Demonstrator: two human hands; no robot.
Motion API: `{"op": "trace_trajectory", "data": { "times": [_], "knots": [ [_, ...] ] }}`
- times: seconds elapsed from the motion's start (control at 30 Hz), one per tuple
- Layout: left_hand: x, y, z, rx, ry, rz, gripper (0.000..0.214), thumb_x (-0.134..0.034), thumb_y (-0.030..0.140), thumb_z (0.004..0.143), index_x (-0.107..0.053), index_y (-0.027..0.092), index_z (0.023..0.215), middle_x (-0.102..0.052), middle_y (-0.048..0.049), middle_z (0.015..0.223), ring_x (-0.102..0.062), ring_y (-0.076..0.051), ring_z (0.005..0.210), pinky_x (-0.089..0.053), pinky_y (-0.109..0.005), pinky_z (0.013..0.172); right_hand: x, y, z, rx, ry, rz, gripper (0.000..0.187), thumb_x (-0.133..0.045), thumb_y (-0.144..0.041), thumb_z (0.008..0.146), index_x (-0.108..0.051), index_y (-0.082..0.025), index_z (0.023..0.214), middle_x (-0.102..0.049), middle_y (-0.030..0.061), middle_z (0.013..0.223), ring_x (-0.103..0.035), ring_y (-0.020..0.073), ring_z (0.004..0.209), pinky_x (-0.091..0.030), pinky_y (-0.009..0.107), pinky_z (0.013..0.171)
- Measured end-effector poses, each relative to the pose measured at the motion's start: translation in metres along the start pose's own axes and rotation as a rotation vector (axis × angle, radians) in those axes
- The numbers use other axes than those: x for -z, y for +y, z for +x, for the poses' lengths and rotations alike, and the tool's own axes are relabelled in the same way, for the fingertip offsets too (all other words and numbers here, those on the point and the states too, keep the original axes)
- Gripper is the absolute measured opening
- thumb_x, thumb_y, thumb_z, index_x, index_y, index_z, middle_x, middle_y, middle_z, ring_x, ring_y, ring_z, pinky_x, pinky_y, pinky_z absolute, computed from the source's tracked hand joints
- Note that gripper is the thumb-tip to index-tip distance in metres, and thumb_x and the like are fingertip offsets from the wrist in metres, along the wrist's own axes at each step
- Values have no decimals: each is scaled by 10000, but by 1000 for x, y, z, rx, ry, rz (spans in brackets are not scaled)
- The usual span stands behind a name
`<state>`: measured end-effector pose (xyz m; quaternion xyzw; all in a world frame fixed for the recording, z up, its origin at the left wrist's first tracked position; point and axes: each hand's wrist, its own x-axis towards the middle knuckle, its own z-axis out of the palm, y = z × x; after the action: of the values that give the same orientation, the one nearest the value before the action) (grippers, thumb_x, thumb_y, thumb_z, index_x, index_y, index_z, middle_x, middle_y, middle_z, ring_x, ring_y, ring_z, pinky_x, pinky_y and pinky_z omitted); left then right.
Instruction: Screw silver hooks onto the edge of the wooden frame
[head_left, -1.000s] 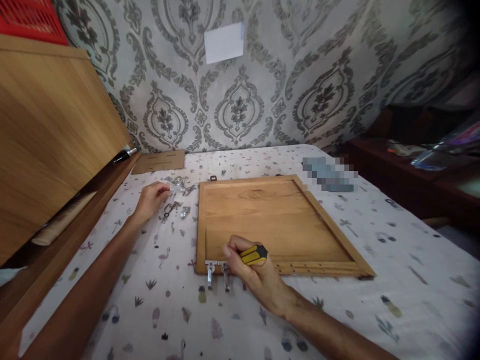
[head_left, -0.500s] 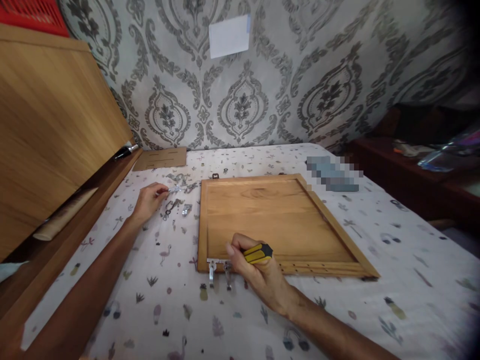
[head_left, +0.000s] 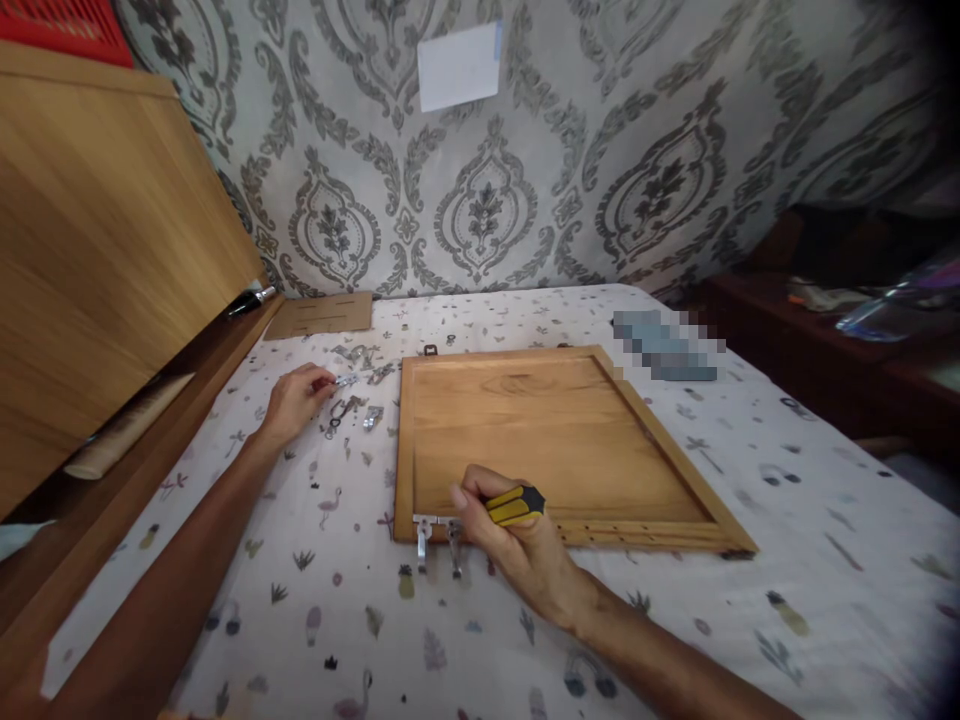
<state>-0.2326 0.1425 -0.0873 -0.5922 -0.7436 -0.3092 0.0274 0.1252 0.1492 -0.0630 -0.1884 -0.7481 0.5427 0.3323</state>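
Observation:
A wooden framed panel (head_left: 540, 430) lies flat on a patterned white sheet. My right hand (head_left: 517, 545) rests at its near edge, closed round a yellow-and-black screwdriver handle (head_left: 514, 503). Just left of that hand, two metal hooks (head_left: 437, 540) hang from a small plate on the panel's near left corner. My left hand (head_left: 295, 400) reaches out to the left of the panel and pinches a small metal piece (head_left: 346, 380) from a scatter of small metal hardware (head_left: 356, 405).
A large wooden board (head_left: 97, 260) leans along the left side, with a dark pen-like tool (head_left: 251, 302) at its foot. A brown cardboard piece (head_left: 322, 315) lies by the patterned wall. A blurred grey object (head_left: 664, 345) sits beyond the panel. Dark furniture stands to the right.
My left hand has drawn back slightly with a small metal piece pinched in its fingertips. My right hand and the screwdriver have barely moved.

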Motion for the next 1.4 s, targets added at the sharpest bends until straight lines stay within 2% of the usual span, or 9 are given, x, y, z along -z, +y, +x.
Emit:
{"op": "trace_trajectory", "data": {
  "times": [0.1,0.23,0.37,0.53,0.77,0.93,1.17,1.3,1.4],
  "knots": [
    [5,2,0,10,13,33,171,-673,341,799,-740,230,911,-667,-15,811,-579,-182,711,-427,-300,687,1,-2,0,-1,4,0,428,-445,-421,1012,-323,-231,648,-290,-61,597,-289,93,532,-266,261,498],
    [5,13,6,-20,2,50,243,-621,387,865,-727,229,1016,-668,-25,879,-581,-192,765,-427,-301,709,1,-4,0,-9,-2,11,463,-457,-488,1008,-339,-228,643,-299,-60,597,-293,93,536,-269,262,502],
    [-12,32,19,-75,-64,81,175,-654,379,863,-726,242,944,-673,-24,883,-609,-213,858,-443,-301,760,1,-6,0,-45,-7,13,483,-461,-535,1001,-361,-227,643,-333,-57,593,-327,96,534,-300,261,511],
    [-33,47,31,-82,-120,135,151,-680,361,902,-695,213,874,-682,-31,876,-623,-210,881,-490,-332,818,0,-6,2,-7,2,14,481,-456,-528,1006,-358,-229,642,-311,-63,577,-299,94,517,-290,254,497],
    [-29,43,29,-52,-116,182,270,-625,427,982,-670,161,961,-683,-47,980,-649,-193,928,-546,-402,883,1,-5,2,-27,-12,21,493,-463,-554,999,-346,-233,643,-304,-69,563,-309,91,500,-289,250,484],
    [-25,38,24,-38,-106,179,262,-628,414,982,-672,158,941,-679,-37,930,-647,-182,882,-550,-389,855,0,-4,2,-23,-2,13,475,-461,-527,1000,-347,-232,645,-315,-64,575,-299,95,520,-283,253,493],
    [-21,33,22,-5,-116,170,263,-624,410,992,-675,157,1041,-694,-56,1040,-670,-185,917,-582,-383,848,1,-5,2,-36,-5,28,455,-469,-498,1001,-359,-230,651,-312,-65,580,-324,94,522,-310,251,507],
    [-22,36,21,43,-113,137,263,-644,410,965,-694,153,953,-707,-30,907,-664,-172,814,-555,-344,784,0,-4,2,-4,4,31,460,-477,-476,1003,-362,-225,635,-319,-64,576,-308,89,516,-296,251,505],
    [-25,40,21,87,-78,120,186,-649,339,882,-743,184,843,-710,-4,785,-653,-198,776,-464,-293,715,-1,-4,1,1,31,62,452,-497,-485,993,-378,-226,641,-327,-67,580,-315,87,517,-305,252,516]
  ]
}}
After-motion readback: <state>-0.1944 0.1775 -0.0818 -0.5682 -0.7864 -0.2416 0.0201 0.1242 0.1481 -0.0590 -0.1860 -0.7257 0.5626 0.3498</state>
